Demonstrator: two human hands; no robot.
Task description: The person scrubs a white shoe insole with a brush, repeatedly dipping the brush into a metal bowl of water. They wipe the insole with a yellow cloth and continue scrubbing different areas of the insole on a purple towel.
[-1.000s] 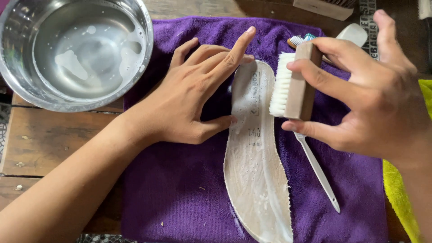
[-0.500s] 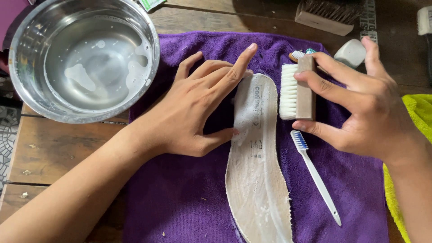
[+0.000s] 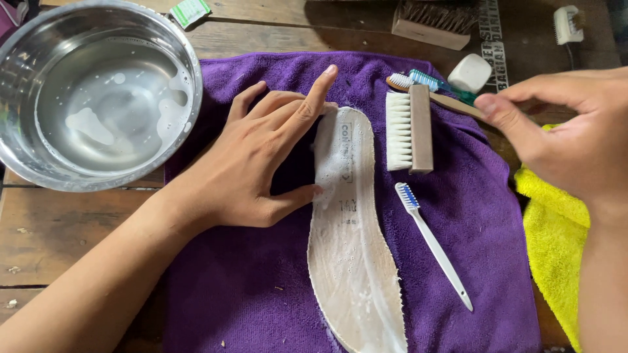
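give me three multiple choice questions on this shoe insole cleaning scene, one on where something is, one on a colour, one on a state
1. Where does the wooden scrub brush lie?
A. in the metal bowl
B. on the purple towel, right of the insole
C. on the yellow cloth

2. What colour are the bristles of the white-handled toothbrush?
A. blue and white
B. red
C. black

3. What is the right hand holding?
A. the scrub brush
B. the toothbrush
C. nothing

Answers:
1 B: the brush rests on the purple towel just right of the insole.
2 A: its head shows blue and white.
3 C: the hand hovers with its fingers clear of the brush, while the left hand rests against the insole's edge.
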